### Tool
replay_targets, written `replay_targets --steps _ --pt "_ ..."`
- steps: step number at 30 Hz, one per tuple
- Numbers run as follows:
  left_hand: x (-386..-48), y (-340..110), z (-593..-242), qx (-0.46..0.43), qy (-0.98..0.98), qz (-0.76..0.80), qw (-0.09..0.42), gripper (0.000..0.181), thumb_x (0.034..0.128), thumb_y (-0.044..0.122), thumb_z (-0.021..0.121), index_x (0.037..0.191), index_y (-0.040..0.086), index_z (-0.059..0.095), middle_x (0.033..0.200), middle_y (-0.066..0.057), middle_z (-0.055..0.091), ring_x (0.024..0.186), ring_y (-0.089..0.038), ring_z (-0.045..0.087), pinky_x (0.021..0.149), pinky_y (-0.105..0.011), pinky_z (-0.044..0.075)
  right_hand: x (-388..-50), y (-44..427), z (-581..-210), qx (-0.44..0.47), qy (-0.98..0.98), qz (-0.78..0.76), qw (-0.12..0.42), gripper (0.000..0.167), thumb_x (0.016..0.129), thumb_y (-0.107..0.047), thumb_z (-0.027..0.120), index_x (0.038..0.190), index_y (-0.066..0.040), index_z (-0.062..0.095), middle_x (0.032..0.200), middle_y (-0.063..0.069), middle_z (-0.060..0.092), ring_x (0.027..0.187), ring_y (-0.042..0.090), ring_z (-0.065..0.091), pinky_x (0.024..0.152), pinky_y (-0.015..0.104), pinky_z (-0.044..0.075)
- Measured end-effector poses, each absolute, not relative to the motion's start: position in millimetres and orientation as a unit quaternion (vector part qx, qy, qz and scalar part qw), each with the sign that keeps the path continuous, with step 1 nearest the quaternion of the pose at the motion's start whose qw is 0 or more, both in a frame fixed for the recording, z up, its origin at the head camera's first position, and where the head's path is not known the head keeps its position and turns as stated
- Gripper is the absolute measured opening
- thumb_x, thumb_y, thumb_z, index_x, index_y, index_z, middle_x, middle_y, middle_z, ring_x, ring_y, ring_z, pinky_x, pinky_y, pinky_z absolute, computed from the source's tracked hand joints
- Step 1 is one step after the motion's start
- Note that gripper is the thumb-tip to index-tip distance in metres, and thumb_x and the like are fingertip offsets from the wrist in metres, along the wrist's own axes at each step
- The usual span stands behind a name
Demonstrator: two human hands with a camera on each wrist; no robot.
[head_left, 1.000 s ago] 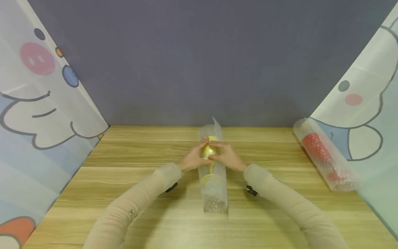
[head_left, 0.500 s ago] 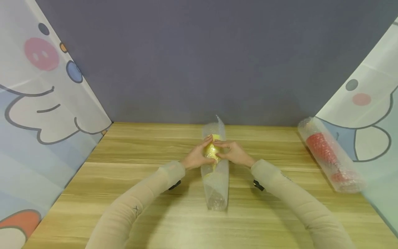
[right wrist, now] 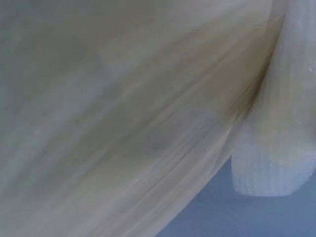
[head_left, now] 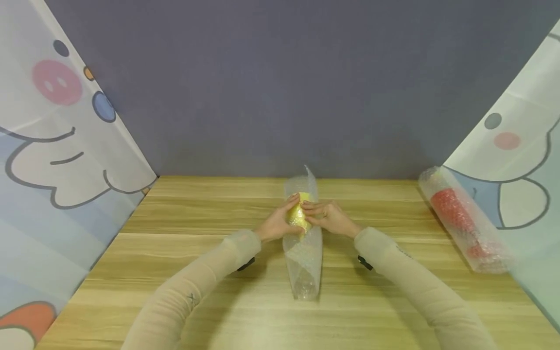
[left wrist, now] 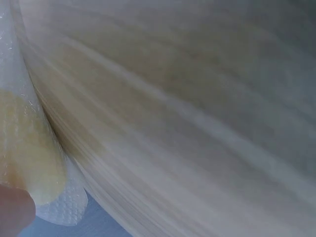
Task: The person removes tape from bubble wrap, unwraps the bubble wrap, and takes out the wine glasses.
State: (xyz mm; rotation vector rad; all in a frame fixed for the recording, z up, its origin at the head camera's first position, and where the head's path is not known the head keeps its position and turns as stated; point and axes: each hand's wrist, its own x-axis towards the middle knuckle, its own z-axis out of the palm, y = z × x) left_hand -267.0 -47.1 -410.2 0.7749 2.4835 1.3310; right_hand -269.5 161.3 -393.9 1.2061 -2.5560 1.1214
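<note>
The yellow object (head_left: 298, 218) lies on the worktop (head_left: 183, 218), inside a roll of bubble wrap (head_left: 304, 262), straight before the person, between the two hands. The left hand (head_left: 280, 221) grasps the roll from its left side, with thumb and fingers curved over it; the right hand (head_left: 333, 218) has its fingers bent on the other side and seems to pinch the wrap, but whether it takes a loose edge I cannot tell. In my judgement, the step in hand is the closing or the opening of this wrap; one moment does not show which. The next move would call for one hand keeping the roll steady, while the other works along the edge. Near the right end of the worktop lies a red object (head_left: 452, 209), also wrapped, which no hand touches
</note>
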Motion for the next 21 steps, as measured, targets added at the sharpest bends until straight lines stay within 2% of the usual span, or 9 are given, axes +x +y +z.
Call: replay_targets --steps 6,16,21 --pt "-266.0 -47.2 -411.9 0.261 0.845 0.456 0.103 0.095 0.0745 0.028 0.076 0.148 0.021 0.015 0.155 0.007 0.004 0.141 -0.012 0.0 0.114 -0.048 0.011 -273.5 161.2 -393.7 0.419 -0.838 0.346 0.062 0.024 0.082 -0.008 0.067 0.104 0.001 0.066 0.12 0.014 0.058 0.111 0.028 0.057 0.095 0.037 0.045" --pt "-266.7 -46.1 -410.9 0.273 0.843 0.451 0.107 0.098 0.0728 0.028 0.076 0.148 0.019 0.013 0.156 0.002 0.001 0.142 -0.015 -0.001 0.113 -0.052 0.01 -274.9 164.2 -384.2 0.431 -0.855 0.287 0.042 0.031 0.08 -0.011 0.069 0.108 0.001 0.065 0.122 0.014 0.057 0.113 0.029 0.055 0.091 0.036 0.048" --pt "-265.9 -45.0 -411.7 0.27 0.842 0.453 0.109 0.098 0.0727 0.029 0.076 0.148 0.02 0.014 0.155 0.004 0.001 0.142 -0.014 -0.001 0.113 -0.052 0.011 -275.1 165.6 -383.8 0.439 -0.852 0.28 0.048 0.027 0.081 -0.007 0.068 0.106 0.002 0.065 0.119 0.015 0.059 0.109 0.029 0.057 0.083 0.031 0.053"
